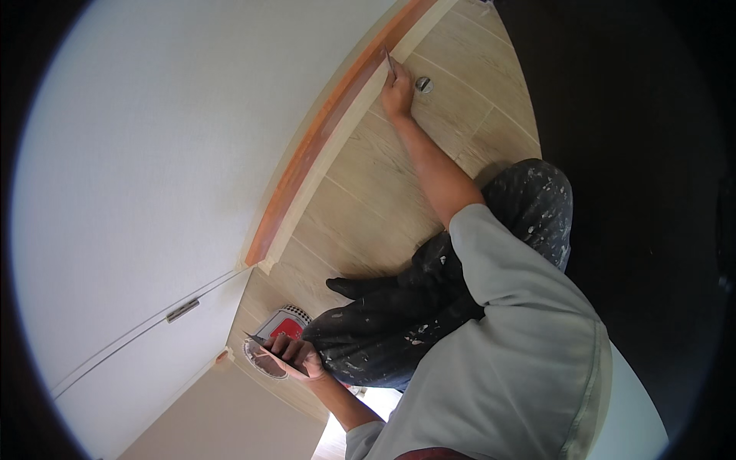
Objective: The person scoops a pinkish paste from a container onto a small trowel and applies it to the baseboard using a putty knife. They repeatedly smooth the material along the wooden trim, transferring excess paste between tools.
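Far ahead, my right hand (396, 90) grips a small putty knife (389, 61), its blade against the reddish-brown baseboard (310, 147). Pale masking tape (335, 157) runs along the baseboard's floor side. Close to my left knee, my left hand (301, 359) is closed on a flat, thin-edged scraper (264, 346), held tilted. Below that hand, partly covered by it, stands a round container with a red-and-white label and checkered edge (285, 322). Whether filler lies on either blade is too small to tell.
A white wall (176, 130) rises behind the baseboard. Left of me is a white door panel with a metal hinge (182, 310). A round metal floor fitting (424, 84) sits beside my right wrist on the wood-look floor (368, 192). My paint-spotted trousers (529, 199) fold beneath me.
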`<state>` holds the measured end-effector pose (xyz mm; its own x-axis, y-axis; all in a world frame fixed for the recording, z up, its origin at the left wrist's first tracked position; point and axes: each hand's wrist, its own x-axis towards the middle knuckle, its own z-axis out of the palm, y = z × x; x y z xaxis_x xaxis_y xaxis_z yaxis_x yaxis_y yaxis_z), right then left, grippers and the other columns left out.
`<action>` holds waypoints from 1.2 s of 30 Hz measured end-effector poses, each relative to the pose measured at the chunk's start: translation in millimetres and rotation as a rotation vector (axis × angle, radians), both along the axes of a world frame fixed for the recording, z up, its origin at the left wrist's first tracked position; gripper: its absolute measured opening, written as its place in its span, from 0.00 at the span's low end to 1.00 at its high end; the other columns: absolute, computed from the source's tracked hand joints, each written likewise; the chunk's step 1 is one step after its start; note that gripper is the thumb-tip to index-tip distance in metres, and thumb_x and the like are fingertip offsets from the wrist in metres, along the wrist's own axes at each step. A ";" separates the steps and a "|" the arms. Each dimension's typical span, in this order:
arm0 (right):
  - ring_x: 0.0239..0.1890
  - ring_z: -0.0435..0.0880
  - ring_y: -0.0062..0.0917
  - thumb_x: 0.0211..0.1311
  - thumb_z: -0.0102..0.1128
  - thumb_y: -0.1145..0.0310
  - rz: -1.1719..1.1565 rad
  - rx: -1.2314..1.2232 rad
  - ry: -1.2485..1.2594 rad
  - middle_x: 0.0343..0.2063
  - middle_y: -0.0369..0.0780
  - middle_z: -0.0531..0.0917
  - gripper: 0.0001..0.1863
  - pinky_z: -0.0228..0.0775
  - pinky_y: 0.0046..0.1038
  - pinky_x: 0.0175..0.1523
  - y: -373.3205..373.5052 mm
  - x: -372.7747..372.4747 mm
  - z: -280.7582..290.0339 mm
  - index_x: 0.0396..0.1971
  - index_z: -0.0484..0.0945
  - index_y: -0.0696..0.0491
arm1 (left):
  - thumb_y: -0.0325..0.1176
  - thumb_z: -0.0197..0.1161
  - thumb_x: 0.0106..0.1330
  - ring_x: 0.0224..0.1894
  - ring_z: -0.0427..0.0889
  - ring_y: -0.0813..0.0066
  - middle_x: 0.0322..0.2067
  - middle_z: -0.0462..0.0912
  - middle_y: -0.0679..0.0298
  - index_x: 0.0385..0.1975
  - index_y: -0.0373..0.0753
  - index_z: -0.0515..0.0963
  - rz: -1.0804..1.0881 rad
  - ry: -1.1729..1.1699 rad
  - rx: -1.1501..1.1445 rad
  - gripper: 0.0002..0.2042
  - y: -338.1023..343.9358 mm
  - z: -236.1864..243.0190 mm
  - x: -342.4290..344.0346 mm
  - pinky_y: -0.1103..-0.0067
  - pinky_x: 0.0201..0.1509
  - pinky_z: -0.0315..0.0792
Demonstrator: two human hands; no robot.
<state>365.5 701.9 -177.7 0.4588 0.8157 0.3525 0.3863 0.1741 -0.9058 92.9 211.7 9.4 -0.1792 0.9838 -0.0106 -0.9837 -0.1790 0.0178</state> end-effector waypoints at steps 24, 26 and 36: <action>0.61 0.72 0.41 0.47 0.71 0.76 0.291 -0.178 -0.199 0.59 0.43 0.77 0.35 0.60 0.43 0.65 -142.0 -134.8 -10.8 0.61 0.73 0.55 | 0.40 0.59 0.72 0.39 0.78 0.73 0.40 0.76 0.68 0.52 0.43 0.77 -0.041 -0.014 0.020 0.14 2.1 -1.0 -1.7 0.76 0.37 0.70; 0.61 0.72 0.41 0.47 0.70 0.76 0.323 -0.181 -0.181 0.59 0.43 0.77 0.35 0.61 0.43 0.65 -155.3 -145.8 -10.2 0.61 0.73 0.55 | 0.40 0.59 0.72 0.39 0.78 0.73 0.40 0.77 0.68 0.52 0.43 0.77 -0.040 -0.020 0.036 0.14 3.1 -2.8 -1.5 0.76 0.37 0.70; 0.56 0.73 0.47 0.64 0.51 0.79 0.131 -0.123 0.136 0.51 0.51 0.77 0.21 0.66 0.44 0.60 -127.7 -101.9 2.4 0.58 0.72 0.59 | 0.53 0.49 0.76 0.30 0.78 0.79 0.37 0.78 0.69 0.49 0.42 0.77 0.109 0.065 -0.093 0.21 -5.5 -3.5 0.2 0.85 0.23 0.69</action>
<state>263.6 574.3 -175.4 0.3827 0.9045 0.1883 0.2402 0.0994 -0.9656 93.2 206.1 5.9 -0.2884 0.9537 -0.0857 -0.9547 -0.2795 0.1024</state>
